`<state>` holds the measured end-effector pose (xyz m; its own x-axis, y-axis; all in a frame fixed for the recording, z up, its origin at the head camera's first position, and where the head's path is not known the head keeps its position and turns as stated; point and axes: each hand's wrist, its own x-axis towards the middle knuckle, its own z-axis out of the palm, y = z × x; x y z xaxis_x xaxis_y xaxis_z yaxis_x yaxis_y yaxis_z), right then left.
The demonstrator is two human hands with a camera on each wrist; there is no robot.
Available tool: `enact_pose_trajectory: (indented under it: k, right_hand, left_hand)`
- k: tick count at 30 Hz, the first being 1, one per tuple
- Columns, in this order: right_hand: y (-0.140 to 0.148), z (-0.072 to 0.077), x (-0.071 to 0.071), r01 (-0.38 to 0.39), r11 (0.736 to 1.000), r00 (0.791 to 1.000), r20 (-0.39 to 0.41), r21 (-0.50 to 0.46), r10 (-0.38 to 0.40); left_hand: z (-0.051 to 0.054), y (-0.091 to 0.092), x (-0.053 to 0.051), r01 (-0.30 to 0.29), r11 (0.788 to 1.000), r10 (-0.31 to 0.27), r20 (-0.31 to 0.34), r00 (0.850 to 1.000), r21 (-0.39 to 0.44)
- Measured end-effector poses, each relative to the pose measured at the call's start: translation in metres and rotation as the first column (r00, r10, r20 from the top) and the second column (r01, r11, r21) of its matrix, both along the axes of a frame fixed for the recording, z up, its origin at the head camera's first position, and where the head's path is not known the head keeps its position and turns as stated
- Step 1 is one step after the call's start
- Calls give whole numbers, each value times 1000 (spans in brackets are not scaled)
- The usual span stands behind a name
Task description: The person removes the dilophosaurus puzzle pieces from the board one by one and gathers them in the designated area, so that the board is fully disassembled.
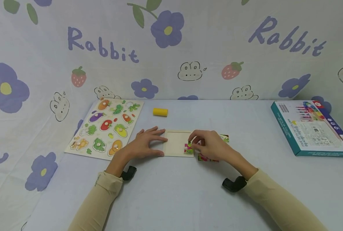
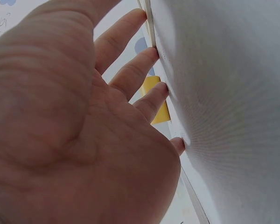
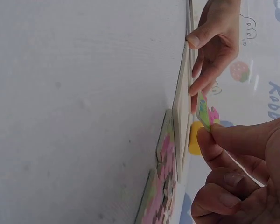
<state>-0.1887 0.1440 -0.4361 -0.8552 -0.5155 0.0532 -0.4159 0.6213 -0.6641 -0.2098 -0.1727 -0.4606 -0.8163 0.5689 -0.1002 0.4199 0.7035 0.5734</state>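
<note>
A shallow wooden puzzle frame (image 1: 175, 144) lies in the middle of the table, its bare base showing. At its left edge my left hand (image 1: 144, 143) rests with fingers spread, fingertips and thumb touching the rim. Between thumb and forefinger, my right hand (image 1: 213, 145) pinches a pink and green puzzle piece (image 3: 205, 112), held tilted above the frame's right side. More puzzle pieces (image 1: 204, 158) lie on the table just right of the frame, partly hidden under the right hand. In the left wrist view, the left fingers (image 2: 130, 72) stretch straight toward the frame.
A vegetable peg puzzle board (image 1: 108, 128) lies at the left. A yellow cylinder (image 1: 160, 112) rests behind the frame. At the far right is a teal-edged box (image 1: 313, 128). A printed cloth (image 1: 160, 64) hangs along the back.
</note>
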Motion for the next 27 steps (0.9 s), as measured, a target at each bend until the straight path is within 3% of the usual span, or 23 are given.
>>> enact_pose_trajectory:
  k: [6,16,27]
  right_hand:
    - [14,4,4,40,999,999,27,-28,-39]
    - [51,6,14,110,994,992,51,21,-111]
    - [88,7,28,126,991,988,84,46,-130]
  left_hand:
    - [1,0,2,0,1000,0,3,1000,2]
    - [1,-1,1,6,1000,-6,-8,1000,-4]
    - [1,-1,1,2,1000,-2,-7,1000,-4]
